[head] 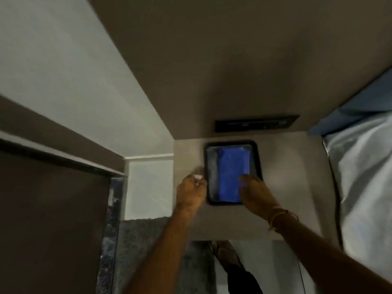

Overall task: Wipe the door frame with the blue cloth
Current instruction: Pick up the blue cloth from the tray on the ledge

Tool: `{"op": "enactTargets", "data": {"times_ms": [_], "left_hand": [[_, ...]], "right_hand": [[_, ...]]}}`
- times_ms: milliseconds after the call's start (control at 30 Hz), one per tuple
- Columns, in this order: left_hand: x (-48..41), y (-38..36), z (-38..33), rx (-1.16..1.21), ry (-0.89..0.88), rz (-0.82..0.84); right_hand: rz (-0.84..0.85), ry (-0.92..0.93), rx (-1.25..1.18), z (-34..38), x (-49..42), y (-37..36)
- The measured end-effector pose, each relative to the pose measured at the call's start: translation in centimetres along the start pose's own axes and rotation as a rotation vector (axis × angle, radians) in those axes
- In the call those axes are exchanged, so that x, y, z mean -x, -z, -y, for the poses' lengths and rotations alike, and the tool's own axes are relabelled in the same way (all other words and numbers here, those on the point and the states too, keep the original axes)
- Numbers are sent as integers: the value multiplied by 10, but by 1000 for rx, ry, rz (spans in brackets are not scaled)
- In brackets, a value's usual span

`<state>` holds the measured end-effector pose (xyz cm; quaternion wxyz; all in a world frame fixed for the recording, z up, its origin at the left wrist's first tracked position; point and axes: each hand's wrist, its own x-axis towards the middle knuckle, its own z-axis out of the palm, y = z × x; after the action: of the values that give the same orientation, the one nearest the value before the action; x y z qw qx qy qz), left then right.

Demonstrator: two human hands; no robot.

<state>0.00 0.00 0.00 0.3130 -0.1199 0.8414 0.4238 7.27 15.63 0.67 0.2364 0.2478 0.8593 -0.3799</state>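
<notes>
The 2 bare forearms come in from the bottom edge, closest of all, and reach forward to a black tray (pixel 259 164) on a small beige table top (pixel 297 177). The blue cloth (pixel 232 175) lies folded flat inside that tray, filling most of it. The right hand (pixel 257 194) rests on the tray's near right corner, fingers laid loosely onto the cloth's edge; whether it has gripped the cloth I cannot tell. Thread bracelets (pixel 280 217) circle that wrist. The left hand (pixel 191 193) sits just left of the tray, curled into a fist around something small and pale that I can't make out. Behind the tray, a dark flat panel (pixel 256 123) is set against the brown wall. To the tray's right is pale blue bedding (pixel 364 177). Well to its left stands the dark door frame (pixel 63 154), with white floor and a grey rug (pixel 144 240) between.
</notes>
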Motion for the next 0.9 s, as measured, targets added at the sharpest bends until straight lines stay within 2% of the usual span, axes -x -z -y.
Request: {"op": "enactTargets", "data": {"times_ms": [100,200,267,400,500,600,667,767,900], "left_hand": [[-43,-58,7,-59,11,62],[-78,-102,17,-177,-6,57],[-96,-115,21,-239,-13,12],[-121,-132,26,-213,-3,-22],[-129,-137,25,-214,-2,-74],[-126,-138,16,-216,-14,-50],[-115,-136,5,-255,-116,-45],[-83,-119,-9,-377,-356,-54],[-19,-83,-14,-421,-666,-78]], "right_hand": [[23,-63,-30,-33,-31,-25],[60,-99,-97,-61,-52,-45],[82,-102,-135,-70,-61,-48],[144,-56,-150,-90,-76,-49],[141,-75,-193,-99,-80,-50],[124,-136,-329,-98,-79,-49],[74,-175,-491,-92,-79,-44],[-48,-161,-856,-70,-77,-28],[-1,-74,-1113,-32,-65,-7]]}}
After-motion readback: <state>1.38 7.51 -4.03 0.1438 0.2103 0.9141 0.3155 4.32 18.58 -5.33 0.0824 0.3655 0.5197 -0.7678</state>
